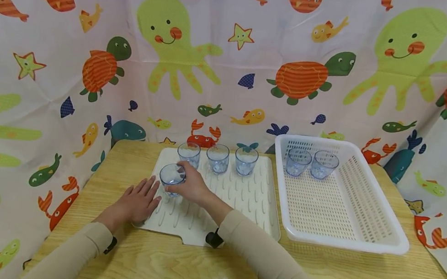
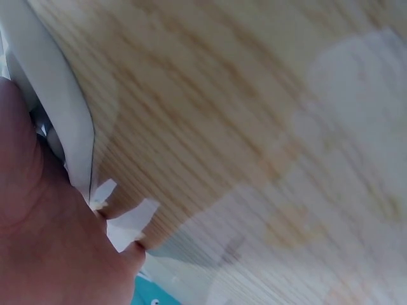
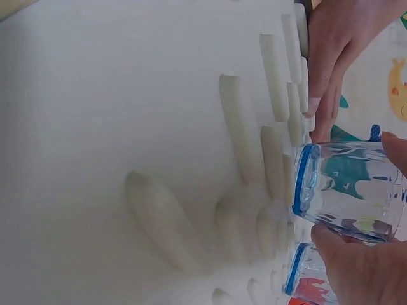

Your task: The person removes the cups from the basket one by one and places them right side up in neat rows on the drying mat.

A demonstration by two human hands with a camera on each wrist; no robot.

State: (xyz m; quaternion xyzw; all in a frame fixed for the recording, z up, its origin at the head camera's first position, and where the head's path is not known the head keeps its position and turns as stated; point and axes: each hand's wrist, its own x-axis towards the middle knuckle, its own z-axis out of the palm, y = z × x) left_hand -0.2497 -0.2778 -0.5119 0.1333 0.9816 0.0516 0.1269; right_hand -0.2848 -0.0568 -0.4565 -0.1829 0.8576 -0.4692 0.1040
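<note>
My right hand (image 1: 194, 187) grips a clear bluish drinking glass (image 1: 171, 176) by its side, thumb and fingers around it. The glass is over the left part of a white ridged drying mat (image 1: 235, 214); in the right wrist view its blue-tinted base (image 3: 306, 181) is close to the ridges, and I cannot tell whether it touches. My left hand (image 1: 138, 201) rests on the mat's left edge, palm down with extended fingers. Behind the held glass, three similar glasses stand in a row along the back: left (image 1: 188, 155), middle (image 1: 218, 159) and right (image 1: 246, 163).
A white perforated plastic basket (image 1: 346, 242) stands to the right of the mat. Two more glasses, one left (image 1: 298, 162) and one right (image 1: 324, 165), are side by side near its back. A sea-animal curtain (image 1: 256, 37) hangs behind the wooden table (image 1: 159, 265).
</note>
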